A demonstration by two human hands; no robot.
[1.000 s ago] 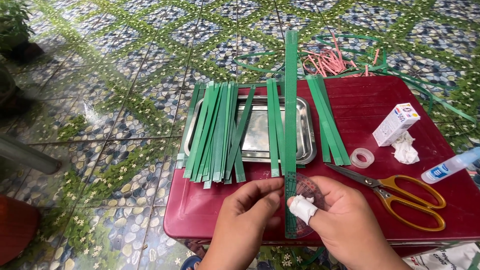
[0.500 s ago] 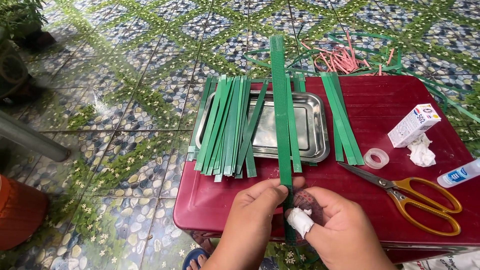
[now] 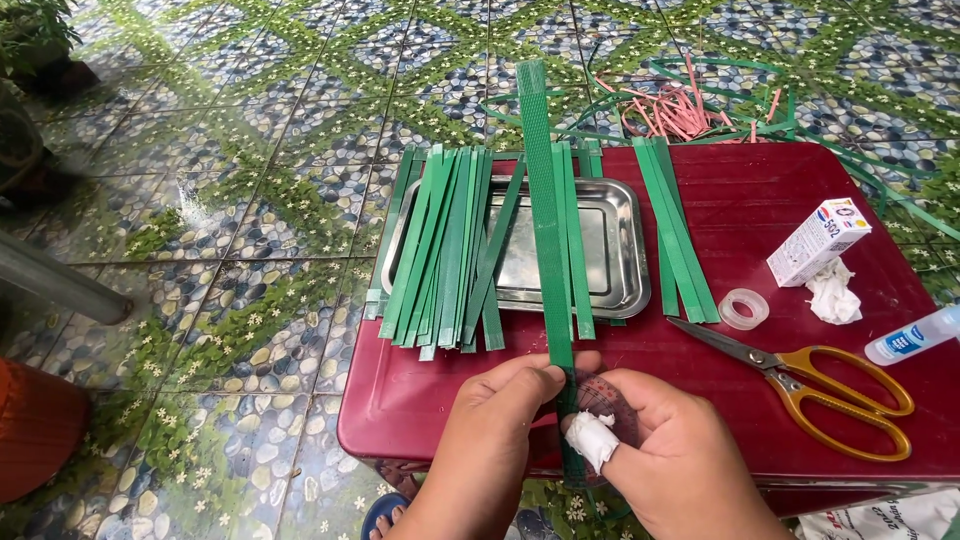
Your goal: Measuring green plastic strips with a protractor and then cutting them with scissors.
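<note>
A long green strip point(image 3: 540, 200) stands nearly upright over the table, pinched near its lower end by both hands. My left hand point(image 3: 495, 440) grips it from the left with thumb and forefinger. My right hand point(image 3: 665, 450), with a white bandage on the thumb, holds it from the right together with a small clear protractor-like piece point(image 3: 598, 392). Many more green strips point(image 3: 440, 250) lie across a steel tray point(image 3: 615, 270) on the dark red table point(image 3: 800, 420).
Yellow-handled scissors point(image 3: 820, 385), a roll of clear tape point(image 3: 743, 309), a small white box point(image 3: 818, 240), crumpled tissue point(image 3: 833, 297) and a glue bottle point(image 3: 915, 337) lie at the right. Pink and green scraps point(image 3: 680, 105) litter the tiled floor behind. A grey pipe point(image 3: 60, 280) is at left.
The view has shifted slightly, so the table sits further right. Both hands have slid a little along the upright green strip and keep holding it.
</note>
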